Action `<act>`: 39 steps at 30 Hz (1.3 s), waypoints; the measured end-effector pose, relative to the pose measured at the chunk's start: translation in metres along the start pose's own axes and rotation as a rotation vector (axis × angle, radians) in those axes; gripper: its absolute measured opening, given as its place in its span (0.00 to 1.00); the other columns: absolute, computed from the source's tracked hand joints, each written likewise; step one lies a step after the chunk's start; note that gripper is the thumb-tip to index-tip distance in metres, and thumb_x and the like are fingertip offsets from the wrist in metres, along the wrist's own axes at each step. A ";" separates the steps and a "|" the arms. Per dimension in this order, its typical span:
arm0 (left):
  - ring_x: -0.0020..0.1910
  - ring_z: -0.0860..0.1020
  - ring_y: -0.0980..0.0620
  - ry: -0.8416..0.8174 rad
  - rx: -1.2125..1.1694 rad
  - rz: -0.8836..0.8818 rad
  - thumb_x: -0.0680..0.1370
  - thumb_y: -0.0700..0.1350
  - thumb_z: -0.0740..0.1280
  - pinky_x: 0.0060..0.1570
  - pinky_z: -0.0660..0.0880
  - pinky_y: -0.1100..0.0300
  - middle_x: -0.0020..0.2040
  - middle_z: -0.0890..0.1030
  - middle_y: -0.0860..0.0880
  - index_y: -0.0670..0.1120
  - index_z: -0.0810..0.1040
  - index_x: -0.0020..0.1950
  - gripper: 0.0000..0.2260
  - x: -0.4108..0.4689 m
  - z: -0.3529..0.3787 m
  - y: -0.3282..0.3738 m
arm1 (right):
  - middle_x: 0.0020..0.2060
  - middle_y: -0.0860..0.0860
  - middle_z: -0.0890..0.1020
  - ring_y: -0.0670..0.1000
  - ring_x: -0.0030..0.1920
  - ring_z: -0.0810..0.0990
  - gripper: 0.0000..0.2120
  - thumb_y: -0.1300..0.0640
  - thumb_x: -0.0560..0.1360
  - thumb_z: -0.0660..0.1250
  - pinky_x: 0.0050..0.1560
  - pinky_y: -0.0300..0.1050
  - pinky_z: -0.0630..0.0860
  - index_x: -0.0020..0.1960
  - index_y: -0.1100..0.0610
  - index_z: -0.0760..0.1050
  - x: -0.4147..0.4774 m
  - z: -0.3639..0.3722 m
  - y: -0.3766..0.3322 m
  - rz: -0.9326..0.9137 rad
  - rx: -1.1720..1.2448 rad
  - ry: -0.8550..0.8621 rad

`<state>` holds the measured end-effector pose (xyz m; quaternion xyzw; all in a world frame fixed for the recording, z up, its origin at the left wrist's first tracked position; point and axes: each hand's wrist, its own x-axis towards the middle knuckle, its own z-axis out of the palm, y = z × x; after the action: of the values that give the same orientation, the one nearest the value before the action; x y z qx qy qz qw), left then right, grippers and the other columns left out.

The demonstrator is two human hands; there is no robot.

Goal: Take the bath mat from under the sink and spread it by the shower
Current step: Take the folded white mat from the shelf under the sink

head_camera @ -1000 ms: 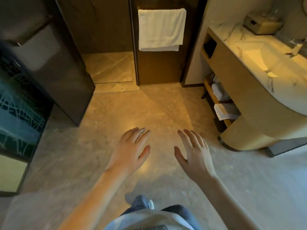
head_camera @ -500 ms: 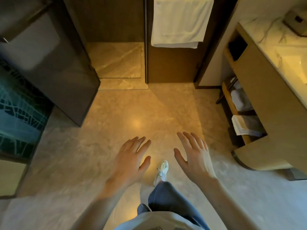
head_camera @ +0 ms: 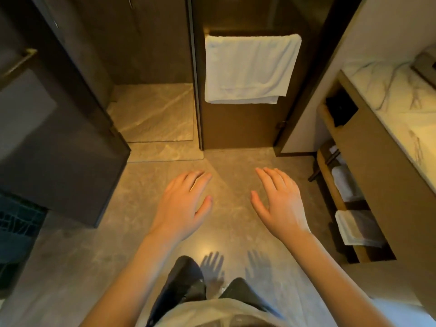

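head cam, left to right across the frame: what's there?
Dark glass door → shower floor → left hand → white towel hanging on the door → right hand → folded white towels on the shelves under the sink → marble counter.

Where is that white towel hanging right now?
In the head view, the white towel hangs at upper centre on the dark wooden panel, just right of the shower floor and left of the vanity.
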<state>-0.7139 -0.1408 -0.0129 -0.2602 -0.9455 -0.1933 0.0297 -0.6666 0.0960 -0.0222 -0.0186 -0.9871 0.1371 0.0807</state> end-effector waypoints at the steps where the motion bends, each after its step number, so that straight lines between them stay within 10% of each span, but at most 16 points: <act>1: 0.67 0.71 0.48 -0.018 0.003 0.003 0.80 0.53 0.58 0.64 0.70 0.50 0.67 0.74 0.48 0.47 0.71 0.71 0.21 0.015 0.005 -0.008 | 0.69 0.53 0.74 0.55 0.70 0.70 0.27 0.42 0.79 0.57 0.70 0.55 0.66 0.74 0.54 0.67 0.014 0.005 0.003 0.006 0.000 -0.010; 20: 0.67 0.70 0.50 -0.275 -0.007 0.808 0.80 0.56 0.56 0.65 0.67 0.53 0.68 0.75 0.50 0.49 0.71 0.70 0.21 0.390 0.038 -0.035 | 0.65 0.56 0.76 0.54 0.67 0.73 0.26 0.46 0.78 0.60 0.68 0.53 0.70 0.72 0.58 0.69 0.174 0.026 0.040 0.766 -0.052 0.351; 32: 0.61 0.76 0.45 -0.571 -0.168 1.338 0.76 0.49 0.58 0.62 0.73 0.49 0.62 0.79 0.44 0.43 0.77 0.66 0.21 0.354 0.150 0.110 | 0.61 0.57 0.79 0.60 0.60 0.77 0.24 0.47 0.78 0.58 0.59 0.57 0.75 0.67 0.60 0.75 0.050 0.047 0.083 1.246 -0.125 0.421; 39: 0.58 0.79 0.45 -0.649 -0.140 1.246 0.74 0.46 0.65 0.56 0.76 0.50 0.59 0.81 0.43 0.43 0.79 0.63 0.19 0.330 0.203 0.147 | 0.62 0.54 0.79 0.57 0.60 0.77 0.23 0.45 0.79 0.56 0.58 0.54 0.76 0.68 0.56 0.72 0.007 0.063 0.151 1.258 -0.061 0.354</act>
<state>-0.9158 0.2112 -0.0967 -0.7990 -0.5669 -0.1131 -0.1655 -0.6817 0.2248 -0.1219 -0.6173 -0.7629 0.1250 0.1459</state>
